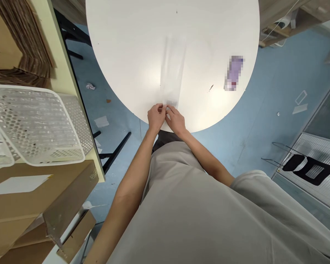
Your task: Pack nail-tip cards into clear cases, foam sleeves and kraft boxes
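A long clear plastic bag (172,69) lies flat on the round white table (126,47), running away from me. My left hand (156,116) and my right hand (176,119) meet at the bag's near end by the table's front edge. The fingers of both hands are pinched together on that end of the bag. The fingertips touch each other there. The far part of the bag is nearly see-through and faint against the tabletop.
A small purple, blurred item (234,73) lies on the table's right side, with a tiny dark speck (211,87) near it. At my left stands a bench with a white perforated basket (38,124) and cardboard boxes (30,205). Paper scraps litter the blue floor (277,80).
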The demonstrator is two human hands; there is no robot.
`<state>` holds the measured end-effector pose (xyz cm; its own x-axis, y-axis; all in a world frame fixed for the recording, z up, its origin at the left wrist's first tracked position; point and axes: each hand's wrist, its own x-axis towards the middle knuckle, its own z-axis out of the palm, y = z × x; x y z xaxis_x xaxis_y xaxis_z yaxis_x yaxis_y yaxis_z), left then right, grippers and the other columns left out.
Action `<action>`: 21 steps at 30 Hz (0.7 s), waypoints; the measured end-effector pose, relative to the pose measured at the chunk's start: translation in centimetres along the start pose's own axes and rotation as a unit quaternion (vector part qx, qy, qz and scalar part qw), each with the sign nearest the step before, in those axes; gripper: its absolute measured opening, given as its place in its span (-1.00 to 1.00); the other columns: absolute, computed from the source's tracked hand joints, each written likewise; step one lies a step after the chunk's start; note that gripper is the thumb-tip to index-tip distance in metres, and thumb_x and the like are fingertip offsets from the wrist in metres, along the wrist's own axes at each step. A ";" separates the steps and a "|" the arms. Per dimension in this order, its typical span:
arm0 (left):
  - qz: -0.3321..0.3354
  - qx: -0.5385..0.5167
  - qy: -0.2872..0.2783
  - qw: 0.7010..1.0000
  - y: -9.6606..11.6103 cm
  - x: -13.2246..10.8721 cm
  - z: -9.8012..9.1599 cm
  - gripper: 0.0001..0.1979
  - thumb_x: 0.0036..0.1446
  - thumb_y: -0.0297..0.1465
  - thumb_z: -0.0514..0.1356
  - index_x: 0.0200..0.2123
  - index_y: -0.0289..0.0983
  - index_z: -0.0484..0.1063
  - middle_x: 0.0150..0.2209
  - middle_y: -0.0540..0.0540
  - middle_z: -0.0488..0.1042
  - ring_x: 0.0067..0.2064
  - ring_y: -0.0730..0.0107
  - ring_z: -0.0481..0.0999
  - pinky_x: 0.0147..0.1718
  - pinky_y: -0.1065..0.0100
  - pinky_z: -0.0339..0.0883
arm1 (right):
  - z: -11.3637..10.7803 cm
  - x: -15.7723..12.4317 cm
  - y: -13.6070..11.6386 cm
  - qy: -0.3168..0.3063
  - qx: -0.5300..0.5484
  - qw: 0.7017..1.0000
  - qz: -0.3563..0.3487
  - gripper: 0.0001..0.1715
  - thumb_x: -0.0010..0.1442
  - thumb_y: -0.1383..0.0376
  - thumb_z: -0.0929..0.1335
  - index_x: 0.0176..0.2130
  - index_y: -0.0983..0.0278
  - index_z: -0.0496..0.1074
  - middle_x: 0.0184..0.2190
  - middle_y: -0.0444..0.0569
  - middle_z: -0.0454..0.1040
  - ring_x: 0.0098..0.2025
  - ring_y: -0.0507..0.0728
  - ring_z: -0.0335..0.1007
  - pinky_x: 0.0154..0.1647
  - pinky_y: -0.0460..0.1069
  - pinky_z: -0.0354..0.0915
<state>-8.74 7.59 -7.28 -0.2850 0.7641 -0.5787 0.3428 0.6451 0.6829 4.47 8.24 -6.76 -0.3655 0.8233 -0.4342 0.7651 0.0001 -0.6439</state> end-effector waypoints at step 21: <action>-0.011 0.051 0.065 0.997 -0.9 -0.2 1.4 -0.79 0.49 -0.27 0.09 -0.11 -0.15 0.52 -0.10 -0.20 0.71 -0.04 0.07 0.67 0.06 0.12 0.52 | -2.5 0.5 5.3 0.085 0.136 0.976 0.149 -0.39 0.49 -0.15 0.37 0.25 0.20 0.50 0.09 0.15 0.65 -0.01 0.21 0.62 0.22 0.17 0.54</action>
<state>-7.72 6.88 -8.46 -0.4042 0.7487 -0.5254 0.4230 0.6623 0.6184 9.69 10.06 -8.81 -0.0375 0.8460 -0.5318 0.6460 -0.3855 -0.6589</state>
